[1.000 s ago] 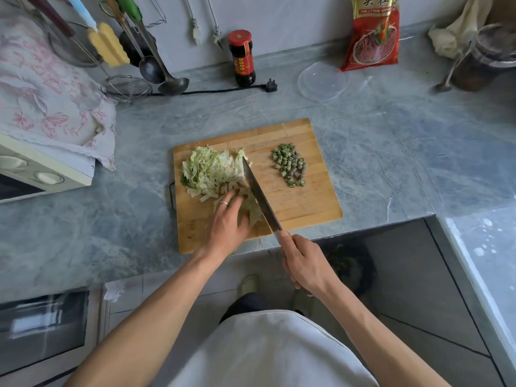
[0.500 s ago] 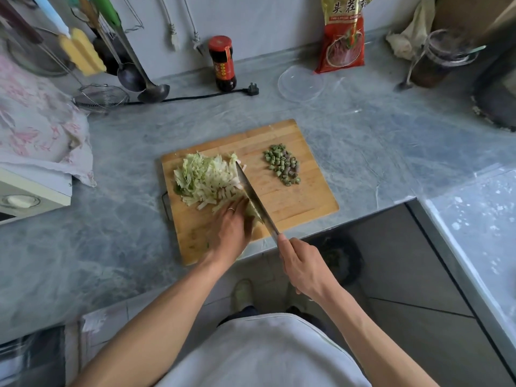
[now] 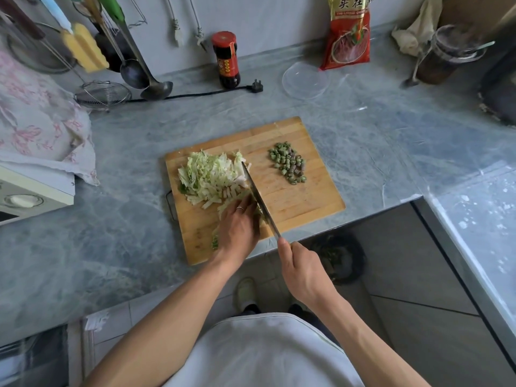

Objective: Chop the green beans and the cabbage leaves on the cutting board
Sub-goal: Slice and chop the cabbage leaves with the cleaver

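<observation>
A wooden cutting board (image 3: 304, 202) lies on the grey counter near its front edge. A heap of cut cabbage strips (image 3: 209, 175) covers the board's left half. A small pile of chopped green bean pieces (image 3: 289, 164) sits at its upper right. My left hand (image 3: 237, 229), with a ring on one finger, holds down the uncut end of the cabbage, fingers bent over it. My right hand (image 3: 303, 270) grips the handle of a knife (image 3: 258, 198). Its blade runs along the right edge of the cabbage, close against my left fingers.
Behind the board stand a dark sauce bottle (image 3: 225, 60), a black plug and cord (image 3: 257, 86), a clear plastic lid (image 3: 304, 79) and a red food bag (image 3: 347, 37). Ladles and a wire strainer (image 3: 103, 93) hang at back left. A cloth-covered appliance (image 3: 33, 152) fills the left.
My left hand has slid back toward me along the cabbage, and the knife has followed it. The pile of cut strips has grown. The camera view has shifted a little.
</observation>
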{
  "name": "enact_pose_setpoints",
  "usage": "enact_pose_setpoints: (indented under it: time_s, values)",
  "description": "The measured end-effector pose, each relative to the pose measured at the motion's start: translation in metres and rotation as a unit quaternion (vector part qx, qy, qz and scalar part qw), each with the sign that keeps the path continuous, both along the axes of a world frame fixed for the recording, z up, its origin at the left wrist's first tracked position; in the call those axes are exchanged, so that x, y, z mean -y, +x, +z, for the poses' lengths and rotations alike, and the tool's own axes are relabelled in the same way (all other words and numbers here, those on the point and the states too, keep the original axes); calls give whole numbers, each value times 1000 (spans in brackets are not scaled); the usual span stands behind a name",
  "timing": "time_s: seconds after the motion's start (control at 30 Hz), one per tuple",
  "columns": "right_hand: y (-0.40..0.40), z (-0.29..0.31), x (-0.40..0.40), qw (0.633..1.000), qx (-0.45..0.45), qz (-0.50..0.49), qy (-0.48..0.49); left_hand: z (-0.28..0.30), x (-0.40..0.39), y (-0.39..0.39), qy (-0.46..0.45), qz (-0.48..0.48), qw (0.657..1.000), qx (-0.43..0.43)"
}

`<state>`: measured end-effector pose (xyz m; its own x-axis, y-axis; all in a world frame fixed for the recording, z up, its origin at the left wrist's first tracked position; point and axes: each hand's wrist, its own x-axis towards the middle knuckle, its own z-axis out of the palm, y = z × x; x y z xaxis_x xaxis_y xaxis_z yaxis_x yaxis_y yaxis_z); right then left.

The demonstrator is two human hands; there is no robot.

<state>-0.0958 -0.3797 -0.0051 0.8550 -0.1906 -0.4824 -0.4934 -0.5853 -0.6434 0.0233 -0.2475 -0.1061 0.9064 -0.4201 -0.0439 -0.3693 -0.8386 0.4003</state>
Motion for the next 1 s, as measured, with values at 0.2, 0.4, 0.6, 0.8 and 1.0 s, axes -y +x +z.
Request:
enact_pose_setpoints:
  time_s: [0.2,0.4,0.6,0.8,1.0]
  values:
    - [4,0,-4,999,32,-17,3,6,1,0,-28,-13,999,25]
    - [7,-4,-14,999,15,-52,5,9,-1,0,-51,-22,998,22]
    - [19,-1,-25,994,35,-96,42,6,-5,2,-40,-30,998,33]
    - [27,-4,-21,992,18,-111,53,16,-5,-3,-104,-14,992,63]
    - [22,-6,-6,992,8,-118,39,10,-10,-2,-120,-39,991,33]
